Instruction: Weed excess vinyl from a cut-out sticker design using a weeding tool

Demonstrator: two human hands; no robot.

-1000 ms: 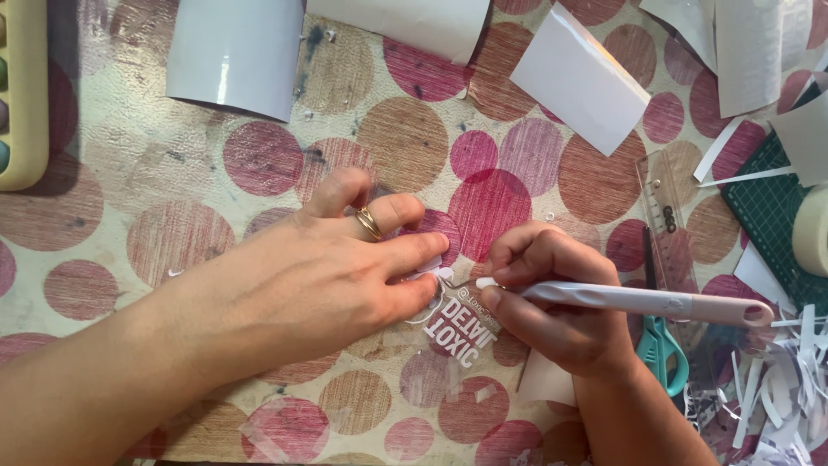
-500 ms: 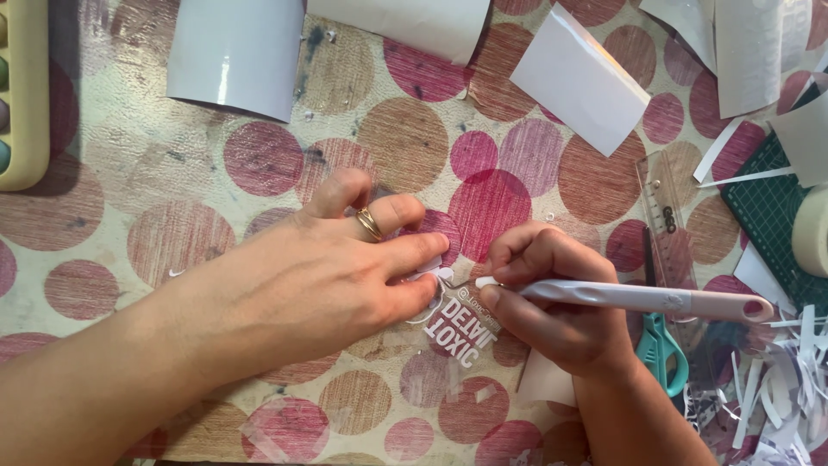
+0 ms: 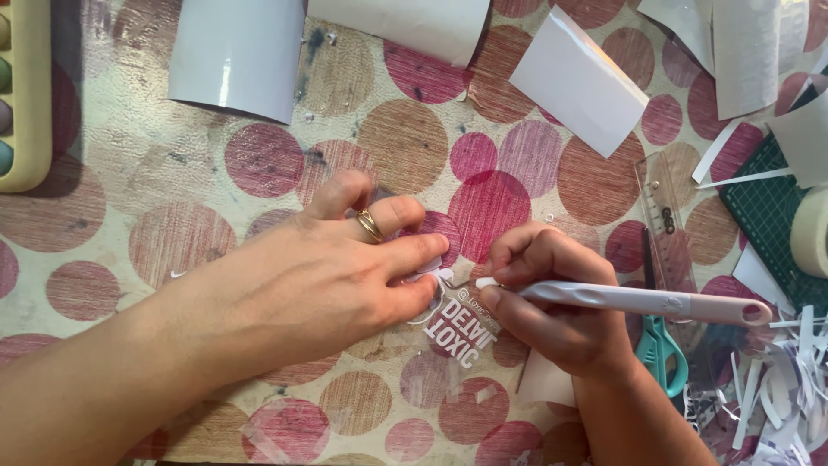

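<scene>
Left hand [image 3: 319,276] lies flat, palm down, fingers spread and stretched out, gripping nothing; fingertips [image 3: 427,250] press on a clear sticker sheet [image 3: 461,332] with white lettering, mid-tabletop. Gold ring [image 3: 371,226] on one finger. Right hand [image 3: 552,298] is curled tight around a pale pink craft tool [image 3: 638,302], held like a pen, tip touching the sheet just beside the left fingertips. The tool's handle runs right, nearly level, its end over the ruler area.

Sheet sits between both hands, partly under them; its edges are hard to trace since it is see-through. Small white paper piece [image 3: 548,380] pokes out below the right wrist.

Tabletop [image 3: 172,173] has a cover with pink and brown circles. Open room: left-centre and the bottom-left strip below the left forearm. Top edge crowded: curled white sheet [image 3: 237,56] top left, another white sheet [image 3: 401,26] top centre, white card [image 3: 578,82] tilted at upper right, all well apart from the hands. Yellow tray [image 3: 24,95] at left edge, cut off. Right side tight: clear ruler [image 3: 664,224] upright, teal scissors [image 3: 660,354] touching the right wrist area, green cutting mat [image 3: 768,216], tape roll [image 3: 811,233] at the right edge, white paper strips [image 3: 776,388] piled bottom right.
</scene>
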